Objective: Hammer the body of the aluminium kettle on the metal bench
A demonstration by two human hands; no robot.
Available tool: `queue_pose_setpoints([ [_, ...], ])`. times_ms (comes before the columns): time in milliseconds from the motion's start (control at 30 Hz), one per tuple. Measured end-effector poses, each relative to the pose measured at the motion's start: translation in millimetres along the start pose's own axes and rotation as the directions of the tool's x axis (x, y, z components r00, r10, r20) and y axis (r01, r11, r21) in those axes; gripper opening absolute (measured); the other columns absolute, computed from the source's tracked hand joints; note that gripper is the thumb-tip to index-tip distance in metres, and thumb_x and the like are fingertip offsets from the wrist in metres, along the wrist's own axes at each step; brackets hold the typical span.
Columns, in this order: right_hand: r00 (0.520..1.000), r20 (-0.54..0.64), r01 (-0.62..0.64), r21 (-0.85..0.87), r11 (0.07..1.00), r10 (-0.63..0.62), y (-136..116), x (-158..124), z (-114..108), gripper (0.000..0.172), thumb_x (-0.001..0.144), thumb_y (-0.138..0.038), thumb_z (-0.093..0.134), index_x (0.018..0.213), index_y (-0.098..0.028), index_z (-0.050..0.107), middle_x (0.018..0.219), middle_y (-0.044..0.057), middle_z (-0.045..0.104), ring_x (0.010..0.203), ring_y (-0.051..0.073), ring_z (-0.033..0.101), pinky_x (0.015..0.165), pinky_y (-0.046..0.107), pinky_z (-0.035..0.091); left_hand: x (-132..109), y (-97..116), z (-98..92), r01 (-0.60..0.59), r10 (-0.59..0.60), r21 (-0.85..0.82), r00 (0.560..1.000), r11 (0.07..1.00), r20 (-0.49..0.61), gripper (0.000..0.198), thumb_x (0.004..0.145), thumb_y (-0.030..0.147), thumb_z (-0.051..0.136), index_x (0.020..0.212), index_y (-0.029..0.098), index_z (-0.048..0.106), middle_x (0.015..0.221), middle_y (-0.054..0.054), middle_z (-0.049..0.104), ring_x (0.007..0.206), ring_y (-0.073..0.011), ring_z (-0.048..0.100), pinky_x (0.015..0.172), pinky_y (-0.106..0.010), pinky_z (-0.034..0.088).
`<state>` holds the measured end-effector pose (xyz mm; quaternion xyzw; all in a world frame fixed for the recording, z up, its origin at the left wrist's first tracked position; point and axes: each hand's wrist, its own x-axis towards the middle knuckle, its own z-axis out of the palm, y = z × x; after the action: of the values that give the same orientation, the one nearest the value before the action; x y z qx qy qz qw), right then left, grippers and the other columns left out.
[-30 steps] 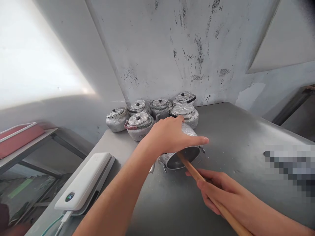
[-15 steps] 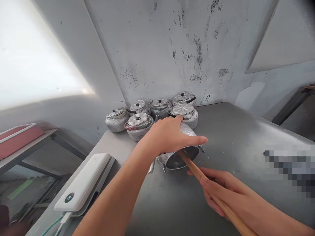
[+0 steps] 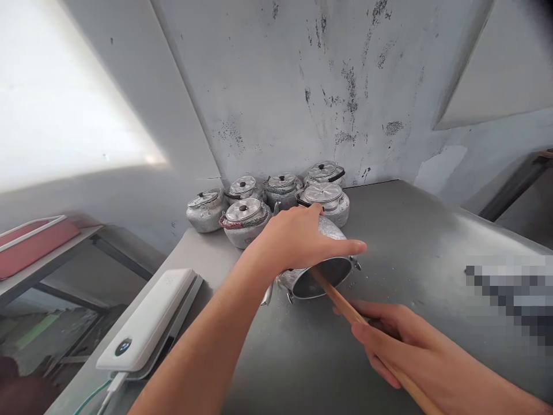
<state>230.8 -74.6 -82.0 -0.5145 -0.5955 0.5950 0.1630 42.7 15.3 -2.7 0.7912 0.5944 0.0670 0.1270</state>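
Head view — pot (image 3: 322, 275) under left hand (image 3: 298, 239) fingers; stick (image 3: 341, 302) inside

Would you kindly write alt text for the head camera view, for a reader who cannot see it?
A left hand steadies a lidless metal pot tipped on its side on a grey metal table, while the right hand pushes a wooden stick into its mouth. Six lidded pots cluster at the wall behind; a white power bank lies at the left.

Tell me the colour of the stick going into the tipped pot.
Light brown wood stick, clearest in the head view.
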Motion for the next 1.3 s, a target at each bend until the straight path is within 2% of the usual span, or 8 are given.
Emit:
queue_pose_setpoints([
  [267, 0.999, -0.016, -0.042, 0.013, 0.999, 0.042, 2.7, 1.3, 2.5, 0.054, 0.087, -0.076, 0.050, 0.072, -0.024, 0.053, 0.066, -0.003, 0.048, 0.067, 0.019, 0.043, 0.065, 0.030, 0.037, 0.6, 0.5, -0.2, -0.012, 0.012, 0.005, 1.000, 1.000, -0.006, 0.105, 0.068, 0.099, 0.050, 0.142, 0.026, 0.058, 0.145, -0.011, 0.063, 0.124, -0.0428, 0.062, 0.079, -0.038, 0.052],
  [433, 1.000, -0.028, 0.013, 0.032, 0.999, -0.012, 5.8, 1.8, 2.1, 0.051, 0.092, -0.072, 0.049, 0.085, -0.024, 0.063, 0.067, -0.004, 0.049, 0.066, 0.019, 0.044, 0.065, 0.031, 0.038, 0.1, 1.3, -0.3, 0.007, -0.007, -0.003, 1.000, 1.000, 0.008, 0.105, 0.068, 0.098, 0.052, 0.144, 0.026, 0.057, 0.143, -0.012, 0.065, 0.123, -0.0426, 0.062, 0.078, -0.039, 0.052],
  [567, 0.998, -0.019, -0.052, -0.010, 0.999, 0.052, 4.2, 1.3, 0.2, 0.052, 0.091, -0.072, 0.045, 0.074, -0.024, 0.056, 0.068, -0.003, 0.050, 0.070, 0.020, 0.046, 0.069, 0.031, 0.038, 0.4, 0.7, 0.0, 0.002, -0.002, -0.009, 1.000, 1.000, 0.001, 0.104, 0.068, 0.098, 0.051, 0.143, 0.027, 0.057, 0.144, -0.012, 0.064, 0.125, -0.0424, 0.061, 0.081, -0.039, 0.052],
  [833, 0.998, 0.010, -0.067, -0.045, 0.997, 0.068, -2.9, -0.9, 1.0, 0.049, 0.086, -0.072, 0.048, 0.073, -0.025, 0.051, 0.066, -0.003, 0.048, 0.067, 0.019, 0.042, 0.066, 0.031, 0.036, 1.4, -0.5, 1.3, -0.015, 0.016, 0.008, 1.000, 1.000, -0.013, 0.103, 0.068, 0.099, 0.049, 0.141, 0.027, 0.058, 0.148, -0.011, 0.061, 0.125, -0.0424, 0.061, 0.080, -0.038, 0.052],
  [967, 0.998, -0.023, -0.066, -0.003, 0.998, 0.066, -2.3, -1.1, 0.7, 0.054, 0.085, -0.077, 0.046, 0.085, -0.025, 0.055, 0.070, -0.003, 0.048, 0.070, 0.020, 0.044, 0.069, 0.033, 0.039, 1.3, 1.1, 0.3, -0.002, 0.002, 0.011, 1.000, 1.000, -0.004, 0.103, 0.068, 0.099, 0.050, 0.139, 0.027, 0.059, 0.143, -0.011, 0.065, 0.121, -0.0414, 0.063, 0.076, -0.038, 0.052],
  [1100, 0.997, -0.009, -0.074, -0.018, 0.997, 0.074, 2.8, -2.4, -2.8, 0.048, 0.090, -0.071, 0.047, 0.083, -0.024, 0.057, 0.069, -0.002, 0.052, 0.072, 0.021, 0.048, 0.072, 0.034, 0.041, 0.6, 1.8, -0.1, -0.006, 0.006, 0.010, 1.000, 1.000, -0.003, 0.104, 0.069, 0.098, 0.050, 0.142, 0.025, 0.058, 0.146, -0.011, 0.062, 0.124, -0.0423, 0.062, 0.080, -0.039, 0.052],
  [1200, 0.997, -0.035, -0.070, 0.060, 0.996, 0.072, 6.6, -3.9, -5.5, 0.047, 0.093, -0.069, 0.047, 0.095, -0.024, 0.061, 0.070, -0.003, 0.053, 0.075, 0.022, 0.051, 0.075, 0.035, 0.044, -0.1, 1.6, 0.6, -0.004, 0.004, 0.011, 1.000, 1.000, -0.001, 0.104, 0.068, 0.099, 0.050, 0.141, 0.026, 0.059, 0.146, -0.011, 0.063, 0.124, -0.0427, 0.062, 0.079, -0.039, 0.052],
  [1300, 0.997, -0.059, -0.040, 0.026, 0.999, 0.042, 5.0, -3.2, -7.0, 0.051, 0.092, -0.072, 0.047, 0.084, -0.024, 0.061, 0.068, -0.003, 0.051, 0.070, 0.021, 0.049, 0.071, 0.033, 0.043, -0.2, 2.4, 1.1, 0.004, -0.004, 0.018, 1.000, 1.000, 0.004, 0.103, 0.068, 0.099, 0.050, 0.140, 0.026, 0.059, 0.146, -0.011, 0.062, 0.123, -0.0426, 0.062, 0.078, -0.039, 0.052],
])
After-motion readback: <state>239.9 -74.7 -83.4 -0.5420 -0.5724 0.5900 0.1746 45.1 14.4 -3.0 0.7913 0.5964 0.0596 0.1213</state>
